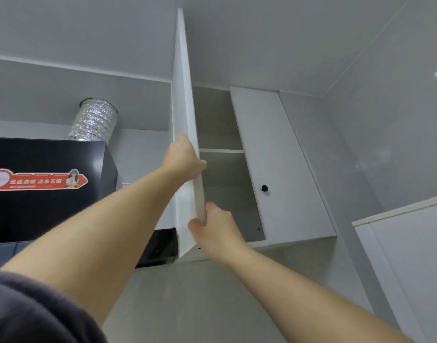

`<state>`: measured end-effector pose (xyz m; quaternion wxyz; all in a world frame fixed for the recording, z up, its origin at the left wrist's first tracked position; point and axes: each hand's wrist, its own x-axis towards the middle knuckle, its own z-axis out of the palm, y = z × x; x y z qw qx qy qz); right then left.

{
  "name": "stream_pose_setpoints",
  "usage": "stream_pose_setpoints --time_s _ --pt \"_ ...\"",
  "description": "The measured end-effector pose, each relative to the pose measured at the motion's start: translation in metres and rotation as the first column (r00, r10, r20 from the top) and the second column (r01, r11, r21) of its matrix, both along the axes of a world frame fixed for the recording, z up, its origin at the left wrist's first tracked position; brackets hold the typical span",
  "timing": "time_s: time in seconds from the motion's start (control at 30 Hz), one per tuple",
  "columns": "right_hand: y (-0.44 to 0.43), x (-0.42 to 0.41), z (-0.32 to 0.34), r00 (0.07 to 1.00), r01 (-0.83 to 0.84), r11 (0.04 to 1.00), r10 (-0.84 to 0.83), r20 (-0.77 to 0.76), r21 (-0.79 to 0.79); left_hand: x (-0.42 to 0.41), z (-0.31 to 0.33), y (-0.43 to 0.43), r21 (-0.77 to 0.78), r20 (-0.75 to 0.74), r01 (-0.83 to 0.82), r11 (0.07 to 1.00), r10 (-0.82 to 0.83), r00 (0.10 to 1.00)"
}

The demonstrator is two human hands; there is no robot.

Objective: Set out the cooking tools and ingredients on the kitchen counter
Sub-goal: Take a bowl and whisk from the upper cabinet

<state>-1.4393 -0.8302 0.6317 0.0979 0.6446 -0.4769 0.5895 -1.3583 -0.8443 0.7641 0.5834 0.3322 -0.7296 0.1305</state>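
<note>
In the head view you are looking up at the wall cabinet [219,120]; your left hand [185,157] is curling round the free edge of its open door [184,95] midway up, your right hand [213,226] pinching that edge near the bottom corner; the door is likely handling light and stiff; no tools or ingredients are showing on the shelf [221,151]; a black range hood [51,199] is hanging just beside

Black glossy range hood [51,214] at left bears a red banner sticker [39,180]. Crinkled silver foil duct [96,120] rises from its top.
</note>
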Motion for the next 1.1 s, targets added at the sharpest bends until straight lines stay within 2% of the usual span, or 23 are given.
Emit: stream_pose_setpoints --time_s 0.1,0.2,0.27,0.33,0.4,0.43,0.47,0.53,0.6,0.63,0.67,0.7,0.73,0.8,0.87,0.93,1.0,1.1 --pt "0.001 0.031 -0.004 0.998 0.023 1.000 -0.023 -0.052 0.011 0.027 -0.003 -0.002 0.015 -0.073 0.011 1.000 -0.010 0.997" --pt "0.002 0.037 -0.004 0.998 0.045 0.999 -0.045 -0.040 0.005 0.033 -0.011 -0.003 0.013 -0.070 0.025 1.000 -0.024 0.997" --pt "0.003 0.030 -0.005 0.998 -0.056 0.997 0.058 -0.028 0.043 0.029 -0.014 0.000 0.003 -0.066 0.001 1.000 -0.001 0.998" --pt "0.002 0.012 -0.008 0.977 -0.209 0.970 0.213 -0.025 0.123 0.024 -0.020 0.004 -0.037 -0.023 -0.087 0.995 0.086 0.996" --pt "-0.003 -0.016 -0.015 0.962 -0.265 0.946 0.272 -0.017 0.188 0.019 -0.035 0.003 -0.151 0.099 -0.279 0.948 0.295 0.950" --pt "-0.005 -0.032 -0.019 0.971 -0.234 0.951 0.241 -0.007 0.202 0.015 -0.046 0.001 -0.249 0.164 -0.408 0.879 0.453 0.876" --pt "-0.006 -0.049 -0.023 0.984 -0.177 0.960 0.179 0.009 0.215 0.010 -0.058 -0.001 -0.351 0.225 -0.529 0.773 0.618 0.753" --pt "-0.012 -0.082 -0.030 0.999 -0.046 0.974 0.039 0.036 0.221 -0.003 -0.086 0.000 -0.492 0.331 -0.673 0.552 0.834 0.441" --pt "-0.023 -0.111 -0.037 0.997 0.047 0.974 -0.059 0.047 0.221 -0.025 -0.110 -0.003 -0.579 0.469 -0.714 0.394 0.877 0.105" --pt "-0.028 -0.120 -0.038 0.995 0.081 0.972 -0.093 0.048 0.219 -0.037 -0.120 -0.007 -0.583 0.547 -0.721 0.376 0.837 -0.006" --pt "-0.036 -0.129 -0.038 0.992 0.100 0.971 -0.115 0.057 0.217 -0.048 -0.129 -0.011 -0.547 0.629 -0.737 0.397 0.776 -0.049" --pt "-0.045 -0.136 -0.038 0.990 0.105 0.972 -0.121 0.067 0.211 -0.060 -0.136 -0.021 -0.489 0.690 -0.752 0.442 0.724 -0.023" --pt "-0.053 -0.140 -0.036 0.990 0.110 0.972 -0.126 0.068 0.206 -0.069 -0.141 -0.032 -0.408 0.728 -0.766 0.497 0.683 0.056" --pt "-0.073 -0.146 -0.029 0.989 0.132 0.975 -0.141 0.040 0.180 -0.083 -0.147 -0.063 -0.213 0.703 -0.750 0.626 0.631 0.327" --pt "-0.097 -0.153 -0.021 0.990 0.137 0.981 -0.141 0.023 0.138 -0.093 -0.144 -0.095 0.005 0.547 -0.658 0.753 0.549 0.632" --pt "-0.126 -0.161 -0.009 0.991 0.131 0.987 -0.134 0.030 0.091 -0.100 -0.134 -0.127 0.162 0.346 -0.501 0.850 0.427 0.836" --pt "-0.156 -0.172 0.007 0.992 0.118 0.992 -0.120 0.046 0.048 -0.106 -0.120 -0.162 0.239 0.198 -0.360 0.902 0.318 0.927" --pt "-0.205 -0.183 0.034 0.993 0.077 0.997 -0.078 0.090 0.016 -0.120 -0.098 -0.217 0.389 0.027 -0.215 0.896 0.222 0.975"
